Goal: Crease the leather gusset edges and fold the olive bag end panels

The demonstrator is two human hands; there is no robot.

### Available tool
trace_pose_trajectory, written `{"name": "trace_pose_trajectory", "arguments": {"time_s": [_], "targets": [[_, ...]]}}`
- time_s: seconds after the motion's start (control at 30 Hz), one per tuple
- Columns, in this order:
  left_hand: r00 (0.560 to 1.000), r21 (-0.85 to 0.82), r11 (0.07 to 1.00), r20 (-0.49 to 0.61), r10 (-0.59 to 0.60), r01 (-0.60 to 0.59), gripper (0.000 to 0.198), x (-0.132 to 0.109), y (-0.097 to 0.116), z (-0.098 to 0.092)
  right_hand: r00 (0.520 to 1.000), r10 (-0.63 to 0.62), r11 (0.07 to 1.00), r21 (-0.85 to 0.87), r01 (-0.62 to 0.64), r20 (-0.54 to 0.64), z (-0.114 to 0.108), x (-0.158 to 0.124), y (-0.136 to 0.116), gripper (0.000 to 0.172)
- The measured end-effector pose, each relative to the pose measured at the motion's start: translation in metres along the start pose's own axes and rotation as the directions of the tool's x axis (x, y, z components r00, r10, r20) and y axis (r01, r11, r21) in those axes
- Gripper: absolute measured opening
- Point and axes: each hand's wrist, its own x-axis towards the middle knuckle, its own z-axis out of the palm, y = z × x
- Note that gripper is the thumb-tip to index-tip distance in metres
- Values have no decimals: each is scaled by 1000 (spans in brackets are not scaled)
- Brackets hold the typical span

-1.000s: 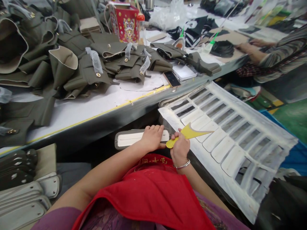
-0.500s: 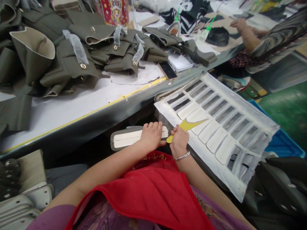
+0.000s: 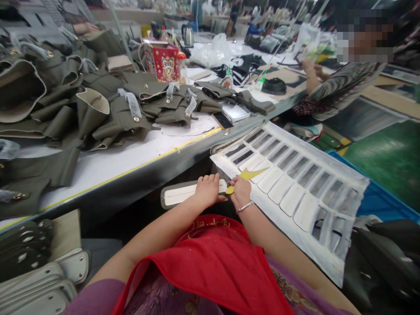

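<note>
At the lower left, a stack of pale eyeleted panels (image 3: 31,292) is cut off by the edge, so I cannot count it. Near the centre is one strip (image 3: 179,196): long, round-ended, white with a thin dark line along it and a dark olive border. The left hand (image 3: 208,190) hides part of it, fingers together and closed over it, thumb on the near side. Just beside, the right hand (image 3: 241,189) has its fingers curled tight around one yellow tool (image 3: 250,174), pointed at its far end and partly hidden by the grip; whether that hand touches the strip I cannot tell. Right of centre, a slotted white frame (image 3: 278,215) bears about six white pieces (image 3: 293,201), one partly behind the tool. At the upper right is one co-worker (image 3: 341,89), hands blurred
</note>
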Motion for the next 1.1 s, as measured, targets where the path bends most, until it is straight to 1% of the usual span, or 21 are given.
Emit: {"name": "trace_pose_trajectory", "arguments": {"time_s": [0.1, 0.17, 0.23, 0.33, 0.47, 0.57, 0.7, 0.77, 0.8, 0.83, 0.87, 0.9, 0.93, 0.97, 1.0, 1.03, 1.07, 1.1], "targets": [[999, -51, 998, 27, 39, -38, 96, -3, -6, -2, 999, 13, 1000, 14, -13, -31, -5, -4, -14, 17], [998, -73, 996, 43, 50, -47, 97, -3, -9, -4, 999, -13, 1000, 10, 14, -43, -5, -7, -19, 12], [997, -81, 996, 58, 49, -45, 97, -3, -10, -6, 997, -54, 999, -5, 53, -55, -1, -10, -18, 11], [997, -72, 997, 67, 34, -29, 94, -3, -10, -8, 994, -95, 995, -43, 93, -56, 5, -15, -8, 19], [996, -51, 998, 72, 43, -39, 89, -6, -10, -12, 996, -88, 994, -70, 87, -6, 5, -18, -2, 20], [997, -53, 997, 50, 61, -58, 86, -3, -10, -12, 996, -69, 994, -85, 74, 55, 7, -9, -2, 19], [1000, -67, 997, 13, 29, -28, 83, -1, -5, -9, 988, -62, 989, -125, 79, 140, 12, -1, -2, 18], [999, -100, 994, 4, 46, -46, 82, -8, -5, -10, 982, -52, 988, -131, 77, 184, 13, -5, -8, 18], [998, -134, 989, -5, 59, -59, 80, -15, -9, -12, 978, -49, 989, -130, 76, 205, 13, -9, -13, 18], [998, -178, 982, -26, 58, -62, 76, -24, -17, -14, 974, -46, 989, -129, 76, 222, 11, -11, -19, 18], [998, -231, 972, -63, 28, -42, 69, -35, -28, -16, 971, -43, 989, -127, 75, 236, 8, -13, -27, 19], [994, -300, 954, -108, -32, -2, 61, -47, -42, -18, 970, -40, 989, -129, 73, 241, 3, -13, -35, 19], [976, -373, 925, -167, -139, 67, 54, -61, -58, -19, 968, -32, 988, -141, 69, 249, -4, -10, -43, 19], [936, -459, 875, -216, -278, 154, 48, -74, -76, -19, 964, -14, 984, -169, 60, 265, -14, -3, -49, 18], [877, -577, 784, -226, -424, 230, 45, -86, -93, -19, 958, 13, 974, -218, 52, 287, -26, 6, -54, 16], [812, -711, 651, -197, -549, 267, 42, -96, -109, -17, 944, 45, 956, -289, 55, 327, -42, 19, -56, 14], [771, -816, 513, -139, -621, 266, 42, -104, -122, -14, 925, 75, 919, -385, 81, 372, -60, 34, -56, 17], [755, -881, 399, -77, -651, 255, 43, -110, -131, -9, 904, 93, 859, -493, 138, 417, -79, 51, -52, 22]]}}
